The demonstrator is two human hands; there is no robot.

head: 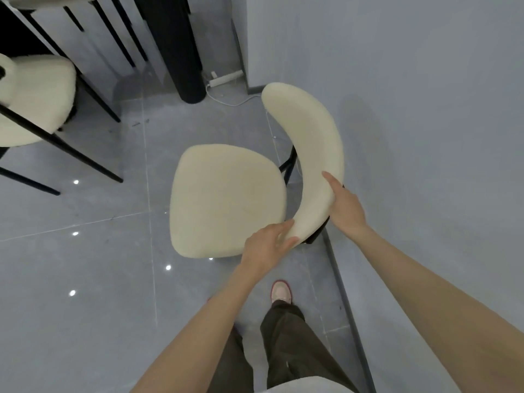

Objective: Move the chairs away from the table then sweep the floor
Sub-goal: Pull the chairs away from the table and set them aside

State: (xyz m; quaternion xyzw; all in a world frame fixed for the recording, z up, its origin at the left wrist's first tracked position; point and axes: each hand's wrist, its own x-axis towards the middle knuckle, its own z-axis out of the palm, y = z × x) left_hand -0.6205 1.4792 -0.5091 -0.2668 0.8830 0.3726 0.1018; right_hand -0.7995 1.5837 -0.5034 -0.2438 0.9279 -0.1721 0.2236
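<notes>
A cream padded chair [226,199] with black legs stands on the grey tiled floor close to the wall on the right. Its curved backrest [309,143] arcs from the upper middle down toward me. My left hand [269,243] grips the near end of that backrest, thumb on top. My right hand [344,207] holds the backrest's outer side, fingers laid along it. A second cream chair [37,100] with black legs stands at the upper left, partly under the table [17,4].
A grey wall [425,137] with a dark skirting runs along the right. A black cylinder [184,52] stands at the top, with a white power strip [224,78] and cable beside it. My shoe [280,292] and trouser legs show below.
</notes>
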